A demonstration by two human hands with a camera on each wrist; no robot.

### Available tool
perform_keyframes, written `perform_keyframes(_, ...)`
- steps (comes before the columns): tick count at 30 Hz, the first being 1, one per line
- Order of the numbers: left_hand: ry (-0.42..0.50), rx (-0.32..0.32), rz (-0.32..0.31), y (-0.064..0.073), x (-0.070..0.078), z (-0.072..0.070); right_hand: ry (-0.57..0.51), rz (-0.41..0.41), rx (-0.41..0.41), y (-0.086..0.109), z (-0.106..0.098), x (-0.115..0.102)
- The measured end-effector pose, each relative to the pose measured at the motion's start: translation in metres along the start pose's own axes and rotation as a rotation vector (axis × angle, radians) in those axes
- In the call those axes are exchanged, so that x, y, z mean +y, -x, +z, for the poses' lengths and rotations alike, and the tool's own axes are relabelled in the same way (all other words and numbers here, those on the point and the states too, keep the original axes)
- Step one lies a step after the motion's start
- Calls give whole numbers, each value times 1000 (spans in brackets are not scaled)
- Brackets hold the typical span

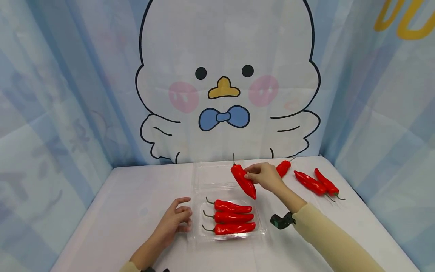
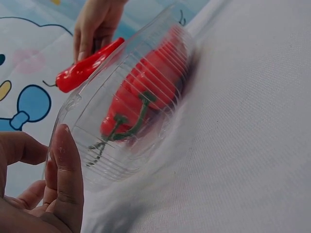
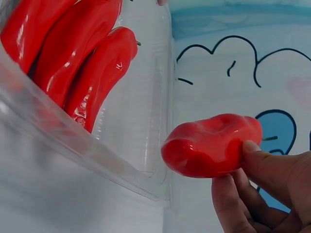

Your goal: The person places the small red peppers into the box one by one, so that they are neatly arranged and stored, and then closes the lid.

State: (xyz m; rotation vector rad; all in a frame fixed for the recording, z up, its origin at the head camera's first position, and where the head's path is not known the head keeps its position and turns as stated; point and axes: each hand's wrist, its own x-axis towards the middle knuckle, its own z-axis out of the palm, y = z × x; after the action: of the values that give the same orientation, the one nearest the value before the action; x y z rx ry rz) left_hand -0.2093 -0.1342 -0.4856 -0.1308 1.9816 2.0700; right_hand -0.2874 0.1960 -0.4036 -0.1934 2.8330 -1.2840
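The right hand (image 1: 266,175) is pinching 1 red pepper (image 1: 242,180) near the far side of the clear container (image 1: 260,226), its long axis slanting, unlike the 3 crosswise peppers (image 1: 234,217) inside; the relaxed left hand (image 1: 175,219) is flanking the container.

The tray (image 3: 146,107) is open from above, with three peppers (image 1: 233,218) blocking its near side.

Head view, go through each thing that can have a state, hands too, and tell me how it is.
Clear box: open.
Lid: swung back at the far side.
Boxed peppers: three, lying side by side.
Held pepper: lifted, tilted, stem up.
Loose peppers: three, one partly hidden by the right hand.
Right hand: pinching the held pepper.
Left hand: at the box's left edge, contact unclear.
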Motion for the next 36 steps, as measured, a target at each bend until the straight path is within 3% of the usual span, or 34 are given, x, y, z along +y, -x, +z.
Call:
perform_keyframes(11, -8, 19, -9, 1, 0, 1, -43, -44, -171, 12, 7, -5)
perform_keyframes(22, -8, 15, -3, 1, -1, 3, -62, -135, -419, 20, 15, -5)
perform_keyframes(31, -4, 12, 5, 2, -2, 4, -24, -220, -565, 25, 21, 1)
perform_keyframes(36, -2, 9, 7, 2, -2, 3, -33, -234, -607, 28, 24, 0)
